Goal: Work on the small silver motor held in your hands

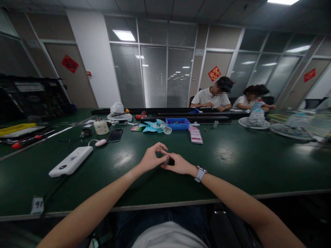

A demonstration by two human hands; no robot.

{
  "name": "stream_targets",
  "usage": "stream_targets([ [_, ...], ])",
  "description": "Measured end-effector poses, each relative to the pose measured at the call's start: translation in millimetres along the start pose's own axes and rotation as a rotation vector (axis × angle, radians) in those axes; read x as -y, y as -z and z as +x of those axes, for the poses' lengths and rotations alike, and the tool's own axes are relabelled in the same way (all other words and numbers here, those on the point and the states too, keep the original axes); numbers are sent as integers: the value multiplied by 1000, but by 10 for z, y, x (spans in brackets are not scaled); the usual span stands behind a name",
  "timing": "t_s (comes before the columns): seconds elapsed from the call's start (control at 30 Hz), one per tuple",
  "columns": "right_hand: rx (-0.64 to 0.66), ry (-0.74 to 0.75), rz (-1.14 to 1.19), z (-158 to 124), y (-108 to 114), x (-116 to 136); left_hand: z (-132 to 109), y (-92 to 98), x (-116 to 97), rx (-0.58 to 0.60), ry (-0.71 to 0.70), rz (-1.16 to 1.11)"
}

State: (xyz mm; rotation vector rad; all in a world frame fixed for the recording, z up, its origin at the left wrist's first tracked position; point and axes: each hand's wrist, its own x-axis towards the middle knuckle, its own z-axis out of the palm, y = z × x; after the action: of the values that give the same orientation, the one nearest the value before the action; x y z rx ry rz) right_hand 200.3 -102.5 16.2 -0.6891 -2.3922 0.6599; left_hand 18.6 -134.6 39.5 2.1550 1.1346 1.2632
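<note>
Over the green table, my left hand (153,158) and my right hand (179,164) meet fingertip to fingertip. Between them is a small grey, round-looking piece (167,160), mostly covered by fingers, so its kind does not show. My left thumb and fingers close around its upper left side. From the right, my right thumb and fingers pinch it low, near the tabletop. A watch with a pale strap (200,173) sits on my right wrist.
Ahead lie light-blue fan blades (155,126), a blue bin (178,124) and a pink-and-white stack (196,135). To the left are a white power bank (71,162), a phone (115,135) and a cream jar (101,126). Two people sit across the table.
</note>
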Motion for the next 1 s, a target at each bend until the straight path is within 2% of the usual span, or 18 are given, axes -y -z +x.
stream_targets([
  [0.43,-14,13,-35,-1,-28,-55,7,-16,39,-2,5,26],
  [1.0,3,-10,-41,8,0,12,5,-21,33,26,4,-2],
])
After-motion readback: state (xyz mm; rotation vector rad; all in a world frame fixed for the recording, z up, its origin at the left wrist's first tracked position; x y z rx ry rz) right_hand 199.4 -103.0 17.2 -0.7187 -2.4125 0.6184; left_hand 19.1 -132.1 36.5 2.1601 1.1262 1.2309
